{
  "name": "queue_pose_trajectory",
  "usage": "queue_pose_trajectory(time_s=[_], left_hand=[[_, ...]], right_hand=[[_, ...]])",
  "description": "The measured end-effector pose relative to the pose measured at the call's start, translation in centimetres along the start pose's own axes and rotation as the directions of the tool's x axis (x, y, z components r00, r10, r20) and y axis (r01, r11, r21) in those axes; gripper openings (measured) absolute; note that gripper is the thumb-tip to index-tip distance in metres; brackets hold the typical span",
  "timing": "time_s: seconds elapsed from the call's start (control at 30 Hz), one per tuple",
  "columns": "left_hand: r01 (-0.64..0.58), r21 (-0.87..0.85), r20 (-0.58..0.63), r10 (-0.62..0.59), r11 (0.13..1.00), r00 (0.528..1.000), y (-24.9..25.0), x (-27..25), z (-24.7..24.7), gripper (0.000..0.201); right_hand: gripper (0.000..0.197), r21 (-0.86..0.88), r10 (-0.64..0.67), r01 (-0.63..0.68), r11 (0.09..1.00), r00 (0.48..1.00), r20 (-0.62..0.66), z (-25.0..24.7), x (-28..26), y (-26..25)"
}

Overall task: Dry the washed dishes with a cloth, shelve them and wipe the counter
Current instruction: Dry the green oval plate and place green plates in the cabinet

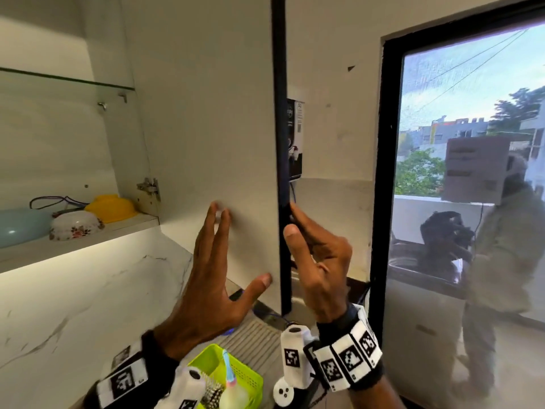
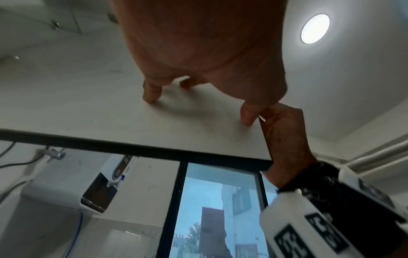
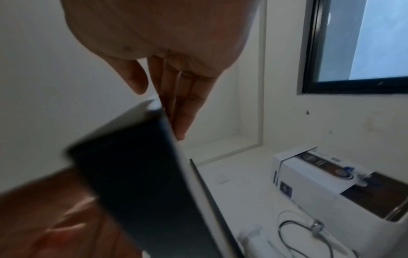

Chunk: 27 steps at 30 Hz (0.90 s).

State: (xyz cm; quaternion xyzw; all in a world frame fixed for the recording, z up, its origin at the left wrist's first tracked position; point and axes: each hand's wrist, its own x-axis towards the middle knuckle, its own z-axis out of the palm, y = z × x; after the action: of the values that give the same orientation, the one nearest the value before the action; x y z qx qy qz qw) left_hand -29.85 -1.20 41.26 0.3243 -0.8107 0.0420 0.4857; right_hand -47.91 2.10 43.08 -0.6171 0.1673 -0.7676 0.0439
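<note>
The cabinet door [image 1: 212, 128] stands open, its pale inner face toward the person and its dark edge [image 1: 280, 113] to the right. Left of the door, the cabinet shelf [image 1: 88, 240] carries a pale blue bowl [image 1: 20, 225], a flowered bowl [image 1: 75, 227] upside down, and a yellow dish [image 1: 113, 208] nearest the door's hinge. The window [image 1: 472, 143] lies right of the door, with a water purifier [image 1: 295, 140] on the wall between them, half hidden by the door's edge. The left hand [image 1: 212, 276] is spread flat, fingers straight, fingertips [image 2: 152, 97] and thumb touching the door's inner face. The right hand [image 1: 318, 261] grips the door's dark edge, thumb in front and fingers [image 3: 181, 108] lying along its far side. Below the door, a green basket [image 1: 236, 376] sits on the tabletop [image 1: 259, 340], holding a brush [image 1: 211, 394].
</note>
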Motion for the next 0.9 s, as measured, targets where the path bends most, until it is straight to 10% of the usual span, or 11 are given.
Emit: queue_pose_trajectory(time_s=[0.43, 0.63, 0.9], left_hand=[[0.321, -0.056, -0.127, -0.325, 0.946, 0.937, -0.3, -11.3, -22.2, 0.039], [0.487, -0.044, -0.228, -0.483, 0.872, 0.845, -4.6, -14.2, -28.4, 0.057], [0.552, 0.534, -0.521, -0.265, 0.641, 0.811, -15.4, -15.8, -32.4, 0.081]], right_hand=[[0.039, 0.314, -0.110, -0.002, 0.949, 0.935, 0.337, 21.8, -6.4, -5.4], [0.054, 0.231, -0.186, 0.098, 0.968, 0.900, 0.394, 31.4, -9.7, -4.5], [0.069, -0.061, -0.178, 0.253, 0.965, 0.812, 0.556, 42.5, -11.0, -2.1]])
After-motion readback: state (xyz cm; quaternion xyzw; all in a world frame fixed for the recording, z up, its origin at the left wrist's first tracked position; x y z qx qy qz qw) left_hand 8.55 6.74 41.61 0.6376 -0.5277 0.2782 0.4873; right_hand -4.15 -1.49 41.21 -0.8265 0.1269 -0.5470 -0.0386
